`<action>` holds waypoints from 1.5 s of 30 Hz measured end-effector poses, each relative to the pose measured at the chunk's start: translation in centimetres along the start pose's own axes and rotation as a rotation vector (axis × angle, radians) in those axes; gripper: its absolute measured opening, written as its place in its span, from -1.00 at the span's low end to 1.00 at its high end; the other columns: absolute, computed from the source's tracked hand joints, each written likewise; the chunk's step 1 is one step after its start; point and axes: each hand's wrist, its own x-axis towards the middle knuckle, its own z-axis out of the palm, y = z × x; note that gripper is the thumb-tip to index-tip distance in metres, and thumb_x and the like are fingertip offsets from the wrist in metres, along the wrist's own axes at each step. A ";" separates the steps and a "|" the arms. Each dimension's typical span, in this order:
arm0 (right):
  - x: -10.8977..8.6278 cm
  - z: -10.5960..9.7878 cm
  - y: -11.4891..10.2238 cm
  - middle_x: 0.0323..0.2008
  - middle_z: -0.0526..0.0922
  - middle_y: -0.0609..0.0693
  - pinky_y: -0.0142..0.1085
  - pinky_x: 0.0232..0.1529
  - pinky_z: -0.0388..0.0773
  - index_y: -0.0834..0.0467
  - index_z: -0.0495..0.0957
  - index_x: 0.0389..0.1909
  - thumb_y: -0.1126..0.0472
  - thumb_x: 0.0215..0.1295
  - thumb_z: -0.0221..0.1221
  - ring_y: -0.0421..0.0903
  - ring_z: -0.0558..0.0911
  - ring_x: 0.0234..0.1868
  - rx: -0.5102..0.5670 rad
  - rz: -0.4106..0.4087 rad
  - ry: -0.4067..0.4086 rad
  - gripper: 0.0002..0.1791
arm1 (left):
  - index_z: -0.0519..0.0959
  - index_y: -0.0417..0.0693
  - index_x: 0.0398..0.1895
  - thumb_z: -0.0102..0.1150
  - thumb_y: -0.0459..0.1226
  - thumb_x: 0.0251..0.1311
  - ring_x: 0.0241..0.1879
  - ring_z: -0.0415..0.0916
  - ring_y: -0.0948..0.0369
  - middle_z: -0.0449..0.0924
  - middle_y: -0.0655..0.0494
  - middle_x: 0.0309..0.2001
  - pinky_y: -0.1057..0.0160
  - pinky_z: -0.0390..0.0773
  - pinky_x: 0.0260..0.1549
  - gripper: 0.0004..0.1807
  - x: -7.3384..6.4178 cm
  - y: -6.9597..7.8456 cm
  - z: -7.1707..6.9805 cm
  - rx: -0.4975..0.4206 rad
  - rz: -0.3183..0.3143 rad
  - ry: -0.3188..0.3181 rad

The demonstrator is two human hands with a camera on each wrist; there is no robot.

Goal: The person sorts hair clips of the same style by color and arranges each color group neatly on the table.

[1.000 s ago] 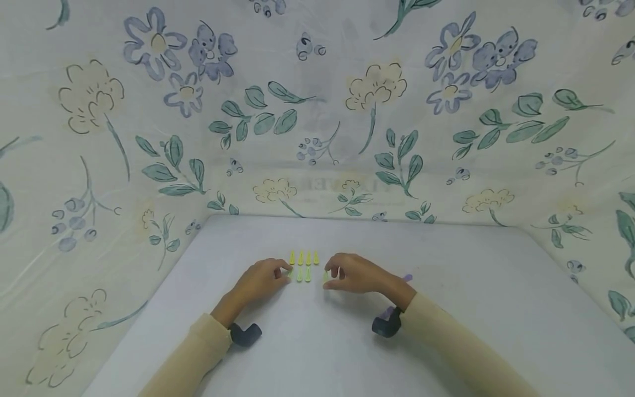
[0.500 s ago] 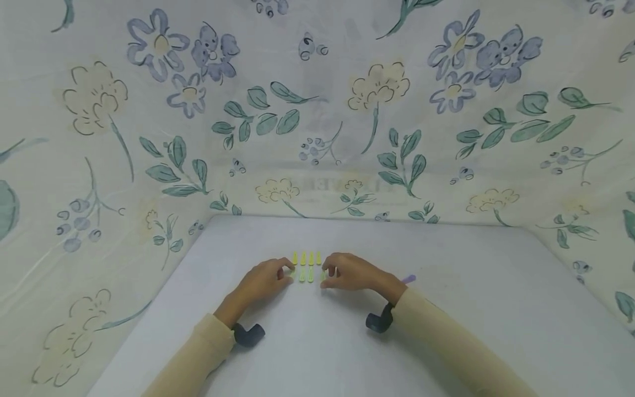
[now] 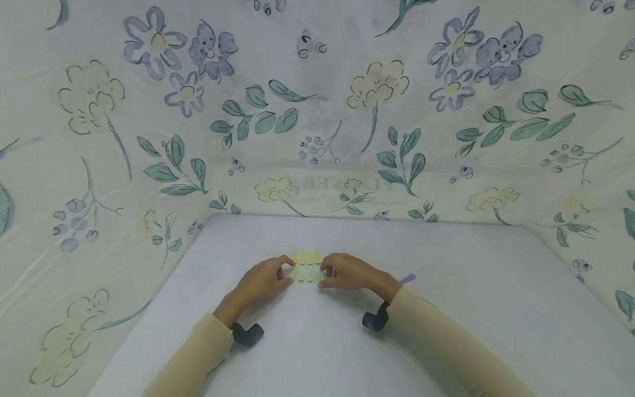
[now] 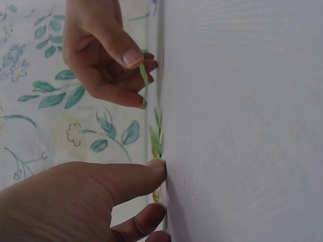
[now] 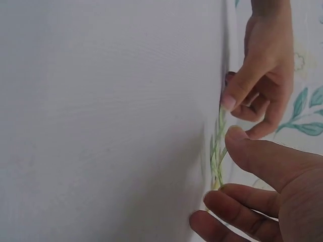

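Small tapered clips, like snap hair clips, lie in two rows: yellow clips (image 3: 303,258) behind, light green clips (image 3: 301,274) in front. My left hand (image 3: 265,278) has thumb and forefinger at the two ends of the leftmost green hair clip (image 3: 295,272). At the row's right end, my right hand (image 3: 349,272) pinches another green hair clip (image 4: 144,75) lengthwise between thumb and fingertip, tilted and close over the table. Its fingers partly cover that clip in the head view. The right wrist view shows the left thumb beside the green clips.
A purple clip (image 3: 408,278) lies beyond the right wrist, partly hidden by the arm. The white table (image 3: 317,347) ends at a flowered cloth (image 3: 337,110) at the back and sides. Dark camera mounts (image 3: 375,321) stick out from both wrists.
My right hand has moved slightly left with its green clip, narrowing the gap to the row. The left hand stays at the leftmost clip. A second purple item has passed behind the right arm.
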 end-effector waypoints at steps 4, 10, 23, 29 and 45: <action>0.0 0.1 0.0 -0.24 0.63 -0.13 -0.36 -0.18 0.55 0.10 0.62 0.05 -0.04 0.22 0.37 -0.21 0.56 -0.26 0.008 0.004 -0.008 -0.56 | 0.52 0.25 0.22 0.36 -0.15 0.22 -0.47 0.41 0.23 0.48 0.20 -0.41 0.25 0.40 -0.45 -0.51 -0.1 -0.1 0.0 -0.012 0.018 0.007; 0.1 0.3 0.0 -0.25 0.62 -0.15 -0.38 -0.18 0.53 0.10 0.63 0.04 -0.04 0.21 0.39 -0.21 0.55 -0.26 0.006 0.012 -0.009 -0.55 | 0.55 0.24 0.20 0.33 -0.14 0.24 -0.45 0.39 0.24 0.47 0.22 -0.40 0.25 0.38 -0.45 -0.56 -0.1 -0.3 0.0 -0.011 0.032 0.001; 0.5 0.3 -0.6 -0.27 0.62 -0.11 -0.33 -0.18 0.51 0.14 0.58 0.13 0.01 0.24 0.37 -0.19 0.54 -0.27 -0.015 0.034 0.030 -0.50 | 0.58 0.16 0.20 0.34 -0.13 0.24 -0.43 0.40 0.24 0.49 0.22 -0.40 0.26 0.40 -0.42 -0.56 -0.1 -0.2 -0.1 -0.014 0.025 0.013; 0.8 0.5 -0.7 -0.30 0.60 -0.10 -0.32 -0.25 0.49 0.14 0.58 0.13 0.03 0.22 0.38 -0.18 0.52 -0.31 -0.015 0.058 0.071 -0.50 | 0.59 0.13 0.19 0.35 -0.14 0.22 -0.43 0.40 0.24 0.50 0.22 -0.39 0.25 0.41 -0.41 -0.56 -0.2 0.0 -0.3 -0.014 0.029 0.025; 0.7 0.7 -0.6 -0.26 0.59 -0.10 -0.31 -0.17 0.49 0.16 0.59 0.12 -0.02 0.24 0.36 -0.19 0.51 -0.26 -0.059 0.025 0.082 -0.50 | 0.57 0.12 0.14 0.37 -0.15 0.21 -0.45 0.42 0.24 0.50 0.22 -0.41 0.27 0.43 -0.42 -0.58 -0.3 0.1 -0.3 -0.018 0.020 0.028</action>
